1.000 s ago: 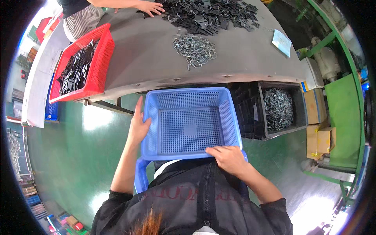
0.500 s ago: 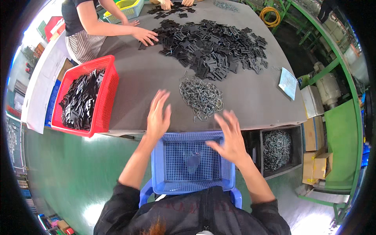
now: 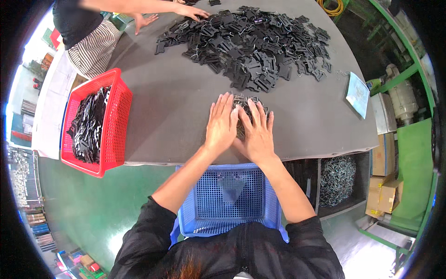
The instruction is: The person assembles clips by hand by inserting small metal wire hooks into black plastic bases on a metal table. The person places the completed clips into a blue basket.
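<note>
Both hands uncurled over hooks, nothing gripped; black pieces in red basket, more hooks in crate

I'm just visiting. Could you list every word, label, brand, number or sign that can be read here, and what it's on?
There are none that I can read.
Light blue packet on the grey table: any print is too small to read.
Open cardboard box at the right: any marks are too small to read.
Blue basket: no lettering visible.

pale-blue packet, right | yellow coil, upper right | cardboard box | green panel beside box
</note>
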{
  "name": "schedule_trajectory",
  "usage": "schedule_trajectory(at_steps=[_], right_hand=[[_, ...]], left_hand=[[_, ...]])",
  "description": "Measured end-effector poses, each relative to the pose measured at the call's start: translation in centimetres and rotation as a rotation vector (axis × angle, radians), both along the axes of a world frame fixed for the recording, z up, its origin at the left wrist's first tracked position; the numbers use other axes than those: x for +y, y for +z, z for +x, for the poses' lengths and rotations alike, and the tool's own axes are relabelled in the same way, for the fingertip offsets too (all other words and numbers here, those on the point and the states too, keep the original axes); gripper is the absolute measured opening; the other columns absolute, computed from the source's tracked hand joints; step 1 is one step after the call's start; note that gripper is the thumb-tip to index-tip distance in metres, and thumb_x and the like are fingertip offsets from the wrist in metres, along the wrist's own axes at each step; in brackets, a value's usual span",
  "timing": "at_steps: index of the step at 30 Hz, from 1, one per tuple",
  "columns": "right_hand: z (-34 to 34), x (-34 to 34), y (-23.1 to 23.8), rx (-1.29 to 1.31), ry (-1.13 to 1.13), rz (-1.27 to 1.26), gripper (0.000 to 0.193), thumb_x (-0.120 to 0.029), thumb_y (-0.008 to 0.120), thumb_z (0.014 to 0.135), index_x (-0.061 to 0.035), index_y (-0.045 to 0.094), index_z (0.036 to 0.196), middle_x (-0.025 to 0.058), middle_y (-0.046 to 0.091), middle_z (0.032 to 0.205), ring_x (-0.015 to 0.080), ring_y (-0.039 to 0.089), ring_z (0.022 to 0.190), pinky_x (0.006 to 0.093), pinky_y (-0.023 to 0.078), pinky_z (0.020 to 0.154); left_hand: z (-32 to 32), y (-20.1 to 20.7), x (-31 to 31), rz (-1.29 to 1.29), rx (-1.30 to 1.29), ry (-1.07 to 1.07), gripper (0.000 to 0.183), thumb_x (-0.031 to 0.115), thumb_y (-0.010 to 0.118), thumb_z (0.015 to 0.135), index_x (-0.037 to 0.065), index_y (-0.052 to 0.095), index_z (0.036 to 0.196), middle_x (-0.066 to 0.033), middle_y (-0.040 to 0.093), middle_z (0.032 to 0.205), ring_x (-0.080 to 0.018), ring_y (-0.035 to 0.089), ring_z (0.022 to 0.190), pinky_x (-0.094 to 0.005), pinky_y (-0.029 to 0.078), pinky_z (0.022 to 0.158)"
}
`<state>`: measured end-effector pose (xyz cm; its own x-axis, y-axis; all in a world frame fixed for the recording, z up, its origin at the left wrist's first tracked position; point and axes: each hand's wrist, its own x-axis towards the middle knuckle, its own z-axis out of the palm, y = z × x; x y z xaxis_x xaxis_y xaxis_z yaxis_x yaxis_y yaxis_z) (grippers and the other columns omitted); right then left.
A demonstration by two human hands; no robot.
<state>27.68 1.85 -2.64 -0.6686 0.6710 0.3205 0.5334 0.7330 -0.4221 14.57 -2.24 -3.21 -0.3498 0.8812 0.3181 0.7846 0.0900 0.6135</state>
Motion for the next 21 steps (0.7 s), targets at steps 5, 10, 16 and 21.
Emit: schedule_trajectory(at_steps=[5,10,16,21], right_hand=[[4.8,2.0,0.3,0.005,0.02,0.005,0.079,-0.037,0.074,0.069,-0.0152,0.04,0.136,0.0138,0.03,0.145,0.0377,0.027,0.134,0.0633,0.02,0.106],[11.6,6.7,-0.7,0.016,-0.095,0.075,0.075,-0.045,0.069,0.073,-0.0161,0.04,0.136,0.0127,0.032,0.144,0.0344,0.029,0.134,0.0606,0.022,0.106],[21.9,10.3,-1.0,-0.029,-0.345,0.132,0.074,-0.04,0.07,0.072,-0.0143,0.041,0.135,0.0129,0.034,0.143,0.0342,0.032,0.133,0.0573,0.024,0.107],[31.0,5.3,0.1,0.017,-0.569,0.023,0.071,-0.019,0.074,0.069,-0.007,0.042,0.132,0.018,0.037,0.14,0.0353,0.037,0.128,0.0423,0.033,0.106]], left_hand=[[4.2,-0.5,1.8,0.041,0.005,-0.051,0.044,0.024,0.038,0.096,-0.004,0.044,0.13,-0.0223,0.043,0.136,-0.0357,0.035,0.131,-0.0485,0.024,0.11],[10.6,-1.4,8.2,0.113,0.008,-0.155,0.043,0.025,0.04,0.096,-0.004,0.046,0.127,-0.0221,0.046,0.133,-0.0356,0.038,0.129,-0.0484,0.026,0.109],[21.2,-1.3,15.2,0.136,-0.04,-0.349,0.043,0.027,0.04,0.096,-0.004,0.048,0.125,-0.0202,0.049,0.131,-0.0353,0.039,0.128,-0.0481,0.028,0.108],[31.3,-2.2,13.7,0.155,-0.051,-0.656,0.04,0.024,0.041,0.096,-0.003,0.05,0.124,-0.0207,0.049,0.131,-0.0354,0.04,0.127,-0.0476,0.029,0.107]])
